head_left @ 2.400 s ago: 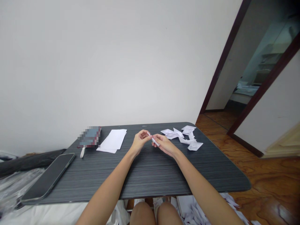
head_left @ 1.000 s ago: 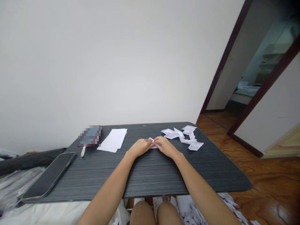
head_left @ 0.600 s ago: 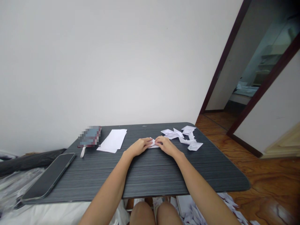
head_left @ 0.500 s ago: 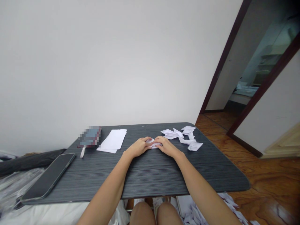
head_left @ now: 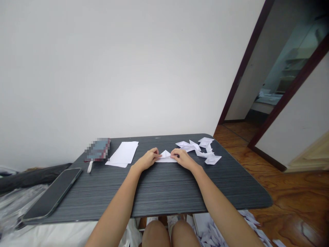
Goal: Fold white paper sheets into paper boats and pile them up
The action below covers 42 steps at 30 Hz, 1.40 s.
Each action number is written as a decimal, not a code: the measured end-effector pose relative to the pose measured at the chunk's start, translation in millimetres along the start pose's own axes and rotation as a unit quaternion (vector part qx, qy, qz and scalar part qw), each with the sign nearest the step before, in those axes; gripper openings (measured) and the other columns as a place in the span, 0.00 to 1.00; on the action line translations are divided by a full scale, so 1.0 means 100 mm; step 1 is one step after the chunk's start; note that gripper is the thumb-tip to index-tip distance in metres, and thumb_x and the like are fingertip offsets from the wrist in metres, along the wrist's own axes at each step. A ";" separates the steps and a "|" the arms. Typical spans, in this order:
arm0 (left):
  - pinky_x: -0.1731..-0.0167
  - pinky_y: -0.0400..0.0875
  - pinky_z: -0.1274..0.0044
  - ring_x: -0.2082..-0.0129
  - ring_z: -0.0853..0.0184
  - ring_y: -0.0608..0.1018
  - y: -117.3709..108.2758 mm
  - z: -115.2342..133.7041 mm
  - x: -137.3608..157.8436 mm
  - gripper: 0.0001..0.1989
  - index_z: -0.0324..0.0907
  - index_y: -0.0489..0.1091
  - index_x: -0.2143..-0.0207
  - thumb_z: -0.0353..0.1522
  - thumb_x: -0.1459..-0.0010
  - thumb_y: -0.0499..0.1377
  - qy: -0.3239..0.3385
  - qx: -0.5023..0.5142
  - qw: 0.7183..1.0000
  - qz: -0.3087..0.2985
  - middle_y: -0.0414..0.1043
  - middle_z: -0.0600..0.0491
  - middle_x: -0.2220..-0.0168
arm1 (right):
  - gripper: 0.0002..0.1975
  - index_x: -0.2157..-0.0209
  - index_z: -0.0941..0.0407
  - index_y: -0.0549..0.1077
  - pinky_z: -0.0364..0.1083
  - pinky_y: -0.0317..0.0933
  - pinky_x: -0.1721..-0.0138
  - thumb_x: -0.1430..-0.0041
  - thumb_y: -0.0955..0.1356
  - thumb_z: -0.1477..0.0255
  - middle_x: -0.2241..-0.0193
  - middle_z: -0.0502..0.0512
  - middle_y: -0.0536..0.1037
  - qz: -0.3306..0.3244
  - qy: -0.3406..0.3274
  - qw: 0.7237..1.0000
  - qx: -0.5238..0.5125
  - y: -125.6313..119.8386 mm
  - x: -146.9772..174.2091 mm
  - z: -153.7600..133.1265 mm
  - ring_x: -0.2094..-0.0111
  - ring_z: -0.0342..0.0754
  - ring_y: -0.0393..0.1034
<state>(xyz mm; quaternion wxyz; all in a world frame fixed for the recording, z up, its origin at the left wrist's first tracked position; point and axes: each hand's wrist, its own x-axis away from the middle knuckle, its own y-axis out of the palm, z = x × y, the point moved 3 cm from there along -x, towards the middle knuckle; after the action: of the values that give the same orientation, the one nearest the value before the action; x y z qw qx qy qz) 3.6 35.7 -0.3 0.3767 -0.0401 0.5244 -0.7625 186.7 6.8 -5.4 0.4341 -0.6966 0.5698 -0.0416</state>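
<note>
Between my hands lies a partly folded sheet of white paper (head_left: pixel 166 157) on the dark table, with a pointed peak at the back and a straight strip along the front. My left hand (head_left: pixel 150 159) pinches its left end. At the right end, my right hand (head_left: pixel 181 157) grips the paper between thumb and fingers. Just right of that hand lie several folded paper shapes (head_left: pixel 209 158). Flat white sheets (head_left: pixel 124 152) rest in a small stack to the left of my left hand.
A phone (head_left: pixel 52 193) lies along the table's (head_left: pixel 169 199) left edge. Behind it sits a blurred-out dark red item (head_left: pixel 99 151) with a white strap (head_left: pixel 89 167). More folded papers (head_left: pixel 209 235) are heaped below the table at the right. A white wall (head_left: pixel 154 68) rises behind.
My hands have moved apart towards the paper's two ends. Its peak and front strip, partly covered by my fingers before, now show.
</note>
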 end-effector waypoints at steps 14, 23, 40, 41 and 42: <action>0.70 0.59 0.79 0.73 0.70 0.66 0.03 0.03 -0.02 0.13 0.41 0.73 0.72 0.38 0.48 0.52 -0.013 0.040 0.999 0.020 0.64 0.52 0.73 | 0.05 0.75 0.57 0.72 0.43 0.55 0.69 0.52 0.64 0.72 0.72 0.52 0.70 0.000 0.019 1.000 -0.021 -0.02 0.00 0.08 0.71 0.43 0.62; 0.75 0.57 0.79 0.78 0.70 0.67 0.10 -0.10 -0.05 0.11 0.39 0.71 0.76 0.36 0.50 0.52 -0.101 0.033 0.990 0.095 0.68 0.52 0.78 | 0.05 0.77 0.59 0.69 0.43 0.53 0.70 0.52 0.63 0.73 0.76 0.51 0.68 0.031 0.091 0.995 0.016 0.03 -0.03 0.21 0.74 0.43 0.60; 0.61 0.59 0.75 0.62 0.67 0.64 0.19 0.25 -0.07 0.18 0.41 0.66 0.63 0.18 0.52 0.45 0.027 -0.157 0.987 -0.030 0.61 0.49 0.62 | 0.16 0.68 0.58 0.66 0.43 0.54 0.62 0.54 0.56 0.88 0.68 0.56 0.64 -0.003 0.032 0.966 0.257 0.29 0.00 -0.18 0.65 0.46 0.58; 0.61 0.60 0.76 0.63 0.67 0.64 0.20 0.26 -0.07 0.17 0.39 0.67 0.64 0.18 0.52 0.45 0.034 -0.155 0.987 -0.031 0.61 0.49 0.63 | 0.15 0.68 0.58 0.67 0.43 0.54 0.62 0.53 0.56 0.87 0.68 0.57 0.65 -0.003 0.037 0.964 0.265 0.30 0.02 -0.20 0.65 0.46 0.58; 0.61 0.60 0.76 0.63 0.67 0.65 0.19 0.27 -0.06 0.16 0.38 0.68 0.66 0.19 0.51 0.45 0.032 -0.158 0.987 -0.025 0.62 0.48 0.64 | 0.15 0.68 0.59 0.67 0.43 0.54 0.61 0.52 0.56 0.86 0.67 0.58 0.66 0.002 0.044 0.960 0.275 0.30 0.05 -0.22 0.64 0.47 0.58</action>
<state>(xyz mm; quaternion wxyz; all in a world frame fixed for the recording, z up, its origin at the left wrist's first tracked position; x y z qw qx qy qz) 30.3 15.7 -2.3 0.3294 -0.0880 0.6488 -0.6803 153.7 -8.5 -13.7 0.5836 -0.5464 0.5564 -0.2266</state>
